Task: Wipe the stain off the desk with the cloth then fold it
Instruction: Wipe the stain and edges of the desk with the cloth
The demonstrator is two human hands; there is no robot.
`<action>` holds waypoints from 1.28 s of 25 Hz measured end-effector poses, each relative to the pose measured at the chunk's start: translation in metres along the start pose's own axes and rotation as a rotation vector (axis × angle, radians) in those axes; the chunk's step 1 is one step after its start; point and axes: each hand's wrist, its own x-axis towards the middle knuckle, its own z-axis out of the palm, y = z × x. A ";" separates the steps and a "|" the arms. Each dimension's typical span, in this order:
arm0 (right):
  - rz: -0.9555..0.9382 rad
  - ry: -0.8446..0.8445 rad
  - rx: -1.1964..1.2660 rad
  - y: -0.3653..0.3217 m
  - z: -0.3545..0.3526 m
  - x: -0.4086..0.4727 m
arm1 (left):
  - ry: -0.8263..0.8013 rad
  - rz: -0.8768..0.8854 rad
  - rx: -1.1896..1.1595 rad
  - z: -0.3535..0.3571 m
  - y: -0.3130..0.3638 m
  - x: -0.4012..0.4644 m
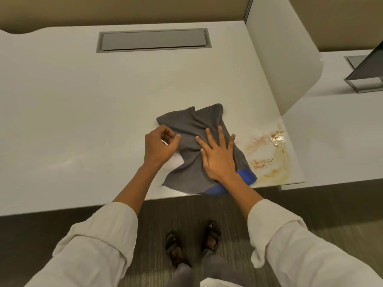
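A grey cloth (192, 129) with a blue edge lies rumpled on the white desk (83, 104), near the front edge. My right hand (217, 156) rests flat on the cloth with its fingers spread, pressing it down. My left hand (159, 146) is at the cloth's left edge, its thumb and fingers pinching the fabric. To the right of the cloth, a brown and yellowish stain (267, 154) with crumbs is smeared across the desk's front right corner.
A grey cable hatch (153, 40) is set into the desk at the back. A white divider panel (284, 65) stands along the right side, with another desk and a metal stand (366, 73) beyond. The desk's front edge is right below the cloth.
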 end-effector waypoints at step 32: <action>-0.154 0.086 0.521 0.092 -0.026 0.078 | 0.014 0.041 -0.023 0.089 0.030 0.019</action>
